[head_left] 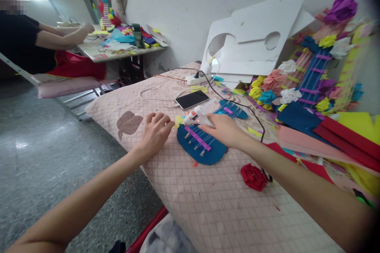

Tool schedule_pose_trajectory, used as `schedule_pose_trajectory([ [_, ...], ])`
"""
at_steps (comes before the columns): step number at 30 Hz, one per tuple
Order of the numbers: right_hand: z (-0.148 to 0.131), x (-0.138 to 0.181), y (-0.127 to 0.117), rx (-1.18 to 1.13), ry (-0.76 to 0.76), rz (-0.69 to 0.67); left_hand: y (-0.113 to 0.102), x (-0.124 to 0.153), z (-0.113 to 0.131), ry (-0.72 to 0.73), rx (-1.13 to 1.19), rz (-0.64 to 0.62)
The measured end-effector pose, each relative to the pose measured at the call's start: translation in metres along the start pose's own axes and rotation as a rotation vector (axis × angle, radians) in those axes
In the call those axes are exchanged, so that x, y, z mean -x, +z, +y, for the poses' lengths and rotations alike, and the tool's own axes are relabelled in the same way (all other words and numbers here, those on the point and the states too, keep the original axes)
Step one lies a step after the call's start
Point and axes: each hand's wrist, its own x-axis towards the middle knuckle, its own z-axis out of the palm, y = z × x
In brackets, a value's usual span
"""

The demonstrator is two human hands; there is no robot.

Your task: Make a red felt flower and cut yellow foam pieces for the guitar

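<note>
My right hand [222, 128] is wrapped round a white hot glue gun [197, 116] with a small red light; its nozzle points left. The nozzle is close to a small pale yellow paper piece [179, 120]. My left hand [156, 131] has its fingers curled in a pinch at the left edge of that yellow piece; the fingertips are partly hidden. Under the glue gun lies a blue guitar-shaped craft [204, 156] with strings, small pegs and a purple strip [197, 137]. My right hand hovers over its middle and hides part of it.
A phone [192, 99] on a cable lies behind, near a power strip [196, 79]. A red paper flower [254, 177] is at front right. Coloured paper sheets [326, 134] and flower-covered guitar crafts [311, 71] stand right. Another person [26, 43] sits at a far table.
</note>
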Motion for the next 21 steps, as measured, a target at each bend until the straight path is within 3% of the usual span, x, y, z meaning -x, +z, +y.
schedule_pose_trajectory([
  [15, -0.001, 0.001, -0.001, 0.022, 0.007, -0.004, -0.005, -0.006, 0.006, -0.030, 0.037, 0.026],
  [21, -0.001, 0.009, -0.013, -0.062, 0.067, 0.019, 0.002, -0.005, 0.006, -0.008, 0.032, 0.040],
])
